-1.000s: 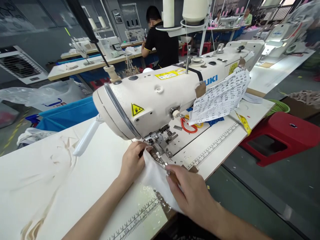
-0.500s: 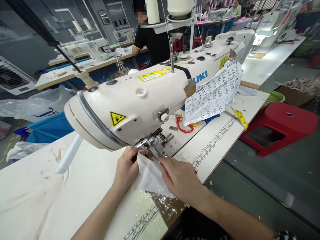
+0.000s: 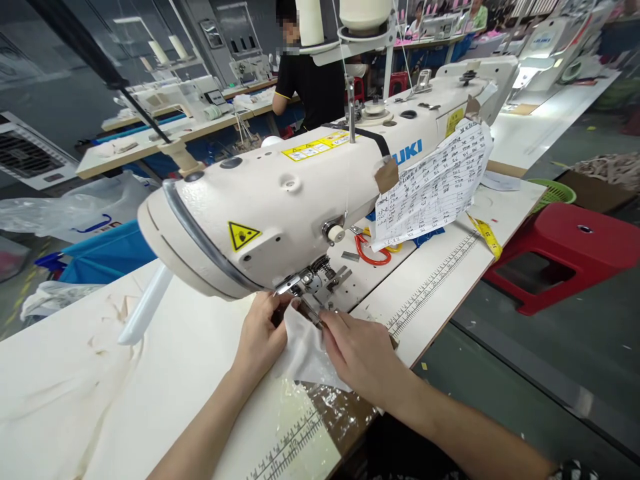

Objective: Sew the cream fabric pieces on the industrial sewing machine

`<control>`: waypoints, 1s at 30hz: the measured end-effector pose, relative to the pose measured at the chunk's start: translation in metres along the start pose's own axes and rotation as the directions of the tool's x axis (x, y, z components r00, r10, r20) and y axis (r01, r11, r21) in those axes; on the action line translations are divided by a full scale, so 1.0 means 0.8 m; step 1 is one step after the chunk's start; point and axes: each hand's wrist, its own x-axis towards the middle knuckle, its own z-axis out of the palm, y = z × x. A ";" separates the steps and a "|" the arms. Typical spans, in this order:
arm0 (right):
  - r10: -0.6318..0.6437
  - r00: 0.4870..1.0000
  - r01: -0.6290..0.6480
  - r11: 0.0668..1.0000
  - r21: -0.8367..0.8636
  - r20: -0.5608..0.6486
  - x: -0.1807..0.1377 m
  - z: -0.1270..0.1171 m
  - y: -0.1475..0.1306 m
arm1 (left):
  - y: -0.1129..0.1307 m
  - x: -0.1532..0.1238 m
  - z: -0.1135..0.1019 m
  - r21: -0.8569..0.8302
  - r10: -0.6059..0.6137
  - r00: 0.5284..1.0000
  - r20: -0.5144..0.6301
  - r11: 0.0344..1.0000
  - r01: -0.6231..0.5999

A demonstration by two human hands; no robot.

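A white sewing machine [image 3: 215, 207] spans the middle of the view. Under its needle area [image 3: 313, 283] lies a piece of thin white fabric [image 3: 305, 343], which hangs toward me between my hands. My left hand [image 3: 263, 333] is closed at the fabric's left edge, close to the presser foot; its fingertips are partly hidden under the machine head. On the other side, my right hand [image 3: 363, 353] pinches the fabric's right edge beside a metal guide [image 3: 311, 313]. The needle and the stitching point cannot be made out.
Red-handled scissors [image 3: 373, 253] lie behind the needle area. A handwritten sheet [image 3: 435, 190] is taped to the machine, and a yellow tape measure [image 3: 485, 237] hangs over the table's right edge. A red stool [image 3: 565, 253] stands at the right. Another person [image 3: 313, 87] sits beyond the machine.
The whole view has shifted slightly, so everything sits a little further right. The fabric between my hands has bunched somewhat; both hands keep their hold near the presser foot.
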 end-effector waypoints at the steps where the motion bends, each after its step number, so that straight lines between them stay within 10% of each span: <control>1: 0.005 1.000 -0.005 1.000 -0.015 0.010 0.000 -0.001 -0.001 | 0.001 0.000 0.001 0.027 0.014 1.000 0.001 1.000 -0.014; 19: 0.043 0.994 -0.042 0.999 -0.012 0.096 0.003 -0.010 -0.005 | 0.001 0.002 -0.006 0.098 0.000 1.000 -0.021 0.995 0.002; 30: 0.013 1.000 -0.010 0.995 -0.099 0.024 0.002 0.004 -0.005 | -0.003 0.000 -0.005 0.335 0.544 0.836 0.077 0.775 -0.535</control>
